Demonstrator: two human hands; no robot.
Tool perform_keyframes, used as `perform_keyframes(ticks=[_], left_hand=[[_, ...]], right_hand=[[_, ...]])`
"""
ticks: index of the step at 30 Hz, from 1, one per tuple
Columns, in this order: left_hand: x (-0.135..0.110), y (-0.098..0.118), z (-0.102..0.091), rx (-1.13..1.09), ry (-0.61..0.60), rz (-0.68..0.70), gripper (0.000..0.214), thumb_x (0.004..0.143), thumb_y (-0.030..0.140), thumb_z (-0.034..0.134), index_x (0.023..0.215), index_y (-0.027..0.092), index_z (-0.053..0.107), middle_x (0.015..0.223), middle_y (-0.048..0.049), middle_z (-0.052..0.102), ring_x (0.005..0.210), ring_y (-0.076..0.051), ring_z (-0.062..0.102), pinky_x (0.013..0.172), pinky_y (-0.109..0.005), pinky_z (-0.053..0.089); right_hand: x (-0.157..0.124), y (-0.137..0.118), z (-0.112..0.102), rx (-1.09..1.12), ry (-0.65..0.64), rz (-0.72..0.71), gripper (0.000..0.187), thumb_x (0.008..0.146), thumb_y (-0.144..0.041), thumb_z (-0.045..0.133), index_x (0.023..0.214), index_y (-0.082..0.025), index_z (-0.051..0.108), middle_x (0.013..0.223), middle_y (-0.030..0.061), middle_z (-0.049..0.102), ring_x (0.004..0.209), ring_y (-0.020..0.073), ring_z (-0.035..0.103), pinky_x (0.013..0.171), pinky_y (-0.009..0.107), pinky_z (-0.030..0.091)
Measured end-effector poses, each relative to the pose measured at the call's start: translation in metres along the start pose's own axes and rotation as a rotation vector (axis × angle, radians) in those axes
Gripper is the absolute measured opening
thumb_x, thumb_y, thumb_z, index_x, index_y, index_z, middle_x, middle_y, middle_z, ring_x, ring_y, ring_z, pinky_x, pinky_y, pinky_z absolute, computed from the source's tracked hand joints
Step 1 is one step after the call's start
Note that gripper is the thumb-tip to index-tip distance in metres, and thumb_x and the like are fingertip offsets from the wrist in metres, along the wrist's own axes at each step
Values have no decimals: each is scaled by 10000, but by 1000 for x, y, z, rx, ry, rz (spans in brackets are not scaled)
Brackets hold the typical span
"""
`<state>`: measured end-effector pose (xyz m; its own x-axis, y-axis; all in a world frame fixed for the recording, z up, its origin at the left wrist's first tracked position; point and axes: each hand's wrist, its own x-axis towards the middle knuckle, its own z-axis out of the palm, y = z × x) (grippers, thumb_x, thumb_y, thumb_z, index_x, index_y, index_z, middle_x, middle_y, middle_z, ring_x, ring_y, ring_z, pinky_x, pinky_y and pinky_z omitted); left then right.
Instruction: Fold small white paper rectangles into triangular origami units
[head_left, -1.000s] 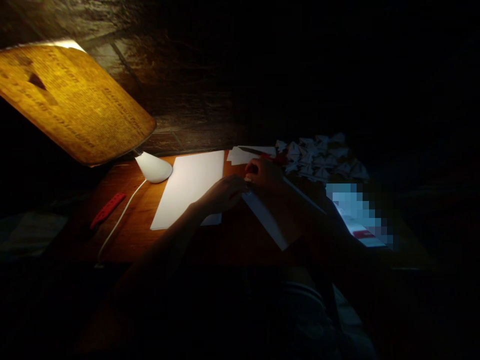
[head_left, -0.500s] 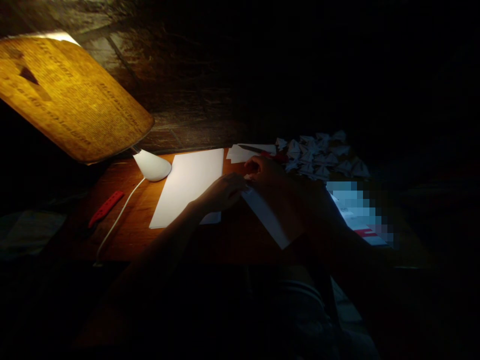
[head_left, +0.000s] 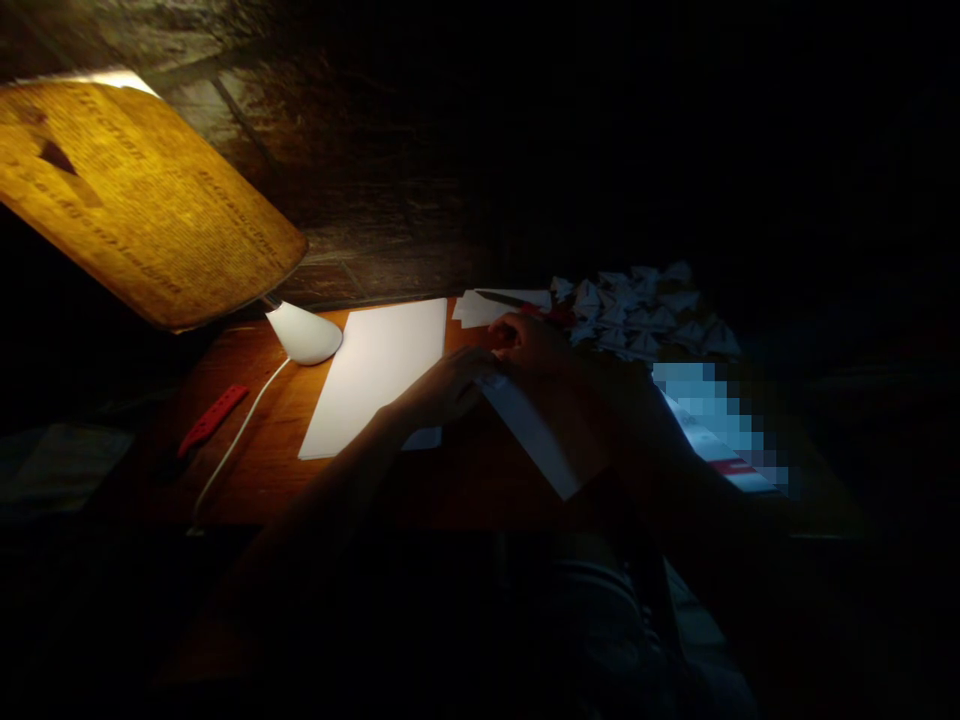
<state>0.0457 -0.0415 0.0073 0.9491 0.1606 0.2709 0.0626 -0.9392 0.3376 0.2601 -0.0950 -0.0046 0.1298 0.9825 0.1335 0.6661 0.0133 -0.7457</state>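
Observation:
Both hands meet over the middle of the wooden table (head_left: 465, 500), at the far end of a long white paper strip (head_left: 529, 435). My left hand (head_left: 454, 380) is closed on the strip's upper end, its fingertips partly lost in shadow. My right hand (head_left: 525, 340) curls beside it, thumb and fingers pinched together at the same end. The strip slants down toward me, its lower right side dim under the right forearm. Whatever fold lies between the fingertips is too dark to make out.
A stack of white paper (head_left: 382, 360) lies left of the hands. Behind them are scissors (head_left: 536, 312) on smaller paper pieces (head_left: 471, 310), and many folded paper shapes (head_left: 637, 315). A lamp (head_left: 304, 335), a red strap (head_left: 214, 420) and a lit screen (head_left: 694, 410) flank the work.
My left hand has shifted very slightly left along with the strip's upper end. The right hand keeps its pinch in nearly the same place.

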Motion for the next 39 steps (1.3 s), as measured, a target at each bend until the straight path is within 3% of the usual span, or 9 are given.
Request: perform_keyframes(ticks=[7,13,21,28,33,39], left_hand=[[-2,-3,0,13,24,-5,463,889,84,564,1292,249,722,1416,-121,631,1341,-281,601,1144,-534,540],[-2,-11,7,44,52,22,486,851,69,571,1279,231,732,1410,-118,664,1295,-290,620,1122,-567,536],[-1,-7,3,77,27,-20,425,898,103,573,1269,238,731,1462,-110,660,1274,-291,619,1088,-553,547],[0,-5,-1,62,-10,-13,468,894,99,548,1315,248,688,1362,-90,708,1252,-276,635,1091,-527,544],[-1,-4,-1,64,4,-51,530,910,137,555,1433,208,612,1332,-138,713,1243,-304,634,1070,-556,560],[3,0,-3,96,1,-28,352,911,141,552,1224,197,701,1342,-126,714,1234,-302,651,1069,-539,560]], right_hand=[[-5,-5,-3,8,18,19,369,762,-220,821,1116,-199,720,1135,71,743,952,199,679,829,309,505],[-7,-6,-6,1,3,4,388,760,-212,827,1134,-176,731,1167,89,741,978,196,691,817,288,499],[-6,-5,-5,7,4,22,429,729,-237,846,1138,-189,729,1155,75,738,951,196,680,813,304,511],[-4,0,-3,75,7,-15,428,716,-264,833,1118,-177,716,1102,73,730,879,182,648,785,300,492],[-3,0,-4,82,-2,-10,434,701,-239,825,1113,-169,711,1089,77,725,856,179,629,773,303,483],[-3,-1,-4,50,-9,-9,432,727,-217,799,1148,-159,718,1117,83,725,870,183,635,789,312,488]])
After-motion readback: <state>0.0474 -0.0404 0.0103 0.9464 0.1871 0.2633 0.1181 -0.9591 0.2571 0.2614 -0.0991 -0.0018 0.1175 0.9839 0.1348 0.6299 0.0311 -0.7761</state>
